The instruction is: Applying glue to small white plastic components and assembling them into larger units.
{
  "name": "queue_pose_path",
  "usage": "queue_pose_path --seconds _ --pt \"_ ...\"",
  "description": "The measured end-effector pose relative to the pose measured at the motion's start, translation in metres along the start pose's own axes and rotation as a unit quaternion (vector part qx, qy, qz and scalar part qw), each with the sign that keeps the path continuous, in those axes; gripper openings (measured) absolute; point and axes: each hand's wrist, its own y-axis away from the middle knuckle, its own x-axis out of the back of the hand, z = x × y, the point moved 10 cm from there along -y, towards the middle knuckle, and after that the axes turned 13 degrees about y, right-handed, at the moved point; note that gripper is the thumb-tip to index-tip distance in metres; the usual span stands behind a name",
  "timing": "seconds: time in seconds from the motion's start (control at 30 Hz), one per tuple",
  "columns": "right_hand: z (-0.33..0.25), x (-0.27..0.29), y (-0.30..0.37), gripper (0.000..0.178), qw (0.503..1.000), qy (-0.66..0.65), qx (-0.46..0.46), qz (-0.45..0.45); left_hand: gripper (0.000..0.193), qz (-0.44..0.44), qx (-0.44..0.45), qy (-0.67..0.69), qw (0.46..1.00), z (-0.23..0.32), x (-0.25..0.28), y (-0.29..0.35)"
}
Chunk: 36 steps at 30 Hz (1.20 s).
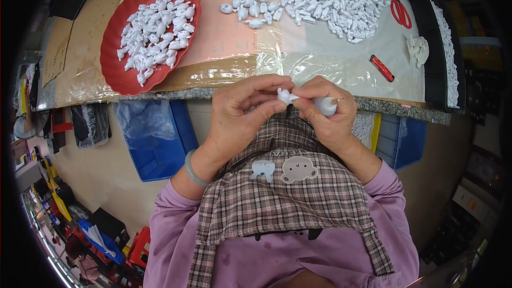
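Observation:
Just in front of the table edge, my left hand (245, 108) pinches a small white plastic animal figure (284, 95) between thumb and fingers. The figure has a rounded head with little ears. My right hand (333, 108) is closed too, its thumb and fingertips meeting at the figure's right side, where a narrow white part shows. Tucked in that same hand is a small white squeeze bottle (325, 106) with a thin metal tip pointing right. Fingers hide part of the figure and most of the bottle's underside.
A red scalloped tray (111, 48) of white figures stands at left. Loose white pieces (341, 0) are heaped at the back. Red scissors (400, 13), a red cutter (382, 68) and crumpled white tissue (417, 50) lie at right. Blue bins (146, 154) stand below the table edge.

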Motion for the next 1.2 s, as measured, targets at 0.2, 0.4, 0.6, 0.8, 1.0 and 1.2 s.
queue_pose_path --seconds 0.2,0.4,0.6,0.8,1.0,1.2 --pt "-0.003 0.005 -0.001 0.013 0.999 0.033 0.017 -0.012 0.035 -0.021 -0.015 0.018 1.0 -0.001 -0.003 -0.003" --pt "-0.02 0.008 0.001 0.016 0.992 0.097 0.085 -0.014 0.031 -0.096 0.025 -0.173 0.98 -0.006 -0.01 0.003" --pt "-0.029 0.008 0.009 0.017 0.989 0.103 0.098 -0.032 0.031 -0.14 -0.136 -0.285 0.938 0.016 -0.028 0.011" --pt "-0.03 0.007 0.018 0.015 0.991 0.084 0.096 -0.028 0.031 -0.15 -0.149 -0.335 0.918 0.017 -0.035 0.017" --pt "-0.029 0.007 0.021 0.013 0.991 0.084 0.101 -0.023 0.032 -0.146 -0.164 -0.331 0.918 0.015 -0.036 0.02" --pt "-0.026 0.007 0.023 0.014 0.992 0.081 0.093 -0.024 0.031 -0.144 -0.162 -0.339 0.915 0.013 -0.035 0.02"
